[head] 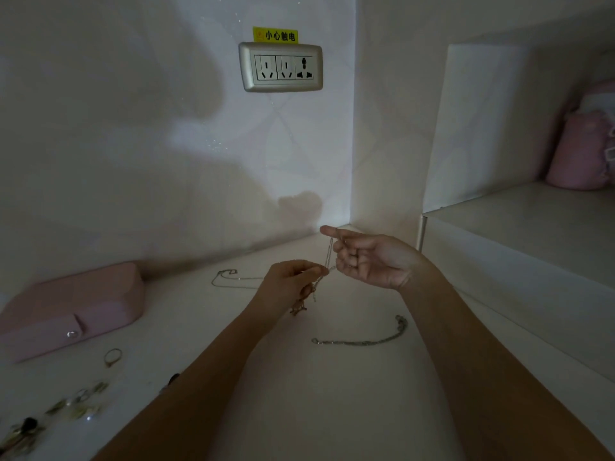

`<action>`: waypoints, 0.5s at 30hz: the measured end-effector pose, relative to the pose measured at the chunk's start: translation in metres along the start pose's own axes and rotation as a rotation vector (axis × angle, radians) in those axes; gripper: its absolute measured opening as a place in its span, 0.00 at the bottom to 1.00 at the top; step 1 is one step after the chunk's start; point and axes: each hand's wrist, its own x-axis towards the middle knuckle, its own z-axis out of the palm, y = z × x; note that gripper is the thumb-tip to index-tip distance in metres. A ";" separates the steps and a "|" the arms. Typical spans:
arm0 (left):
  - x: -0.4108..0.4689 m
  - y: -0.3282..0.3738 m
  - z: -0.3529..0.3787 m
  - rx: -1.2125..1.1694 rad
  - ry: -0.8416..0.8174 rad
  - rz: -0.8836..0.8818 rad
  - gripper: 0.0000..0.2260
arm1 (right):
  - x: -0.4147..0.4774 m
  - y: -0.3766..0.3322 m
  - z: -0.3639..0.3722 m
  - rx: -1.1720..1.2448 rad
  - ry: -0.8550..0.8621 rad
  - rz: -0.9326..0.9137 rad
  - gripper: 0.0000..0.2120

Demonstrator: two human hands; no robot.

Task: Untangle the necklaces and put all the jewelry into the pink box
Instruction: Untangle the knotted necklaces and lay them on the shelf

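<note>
Where dim light blurs the lower left, small jewelry pieces (pixel 50 417) run off the frame edge, near the closed pink box (pixel 66 307) and a ring (pixel 112 356). Hiding part of a thin chain (pixel 229 277), the left hand (pixel 286 281) pinches the tangled necklaces (pixel 327 259) above the tabletop (pixel 332 394), while the right hand (pixel 369 261) pinches a strand higher up. A thicker chain (pixel 366 342) lies nearer the camera, and a pink pouch (pixel 582 151) sits far right.

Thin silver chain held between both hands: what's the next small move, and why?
Probably ease the right hand away from the left hand to spread the strands: the thin silver chain runs between their pinches, bunched at the left one, with a coppery pendant dangling below. The closed pink snap-fastened box can wait.
</note>
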 end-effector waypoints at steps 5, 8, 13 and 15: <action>-0.001 -0.001 -0.002 -0.069 -0.131 -0.029 0.05 | 0.000 0.000 0.003 -0.171 -0.013 -0.055 0.14; -0.001 -0.002 -0.002 -0.072 -0.152 -0.017 0.05 | 0.000 0.002 0.000 -0.264 -0.019 -0.079 0.22; -0.001 0.001 -0.002 -0.188 -0.064 -0.007 0.13 | 0.006 0.006 -0.002 -0.324 -0.092 -0.037 0.41; -0.001 0.002 -0.003 -0.218 -0.055 -0.003 0.12 | 0.006 0.005 -0.002 -0.324 -0.101 -0.043 0.41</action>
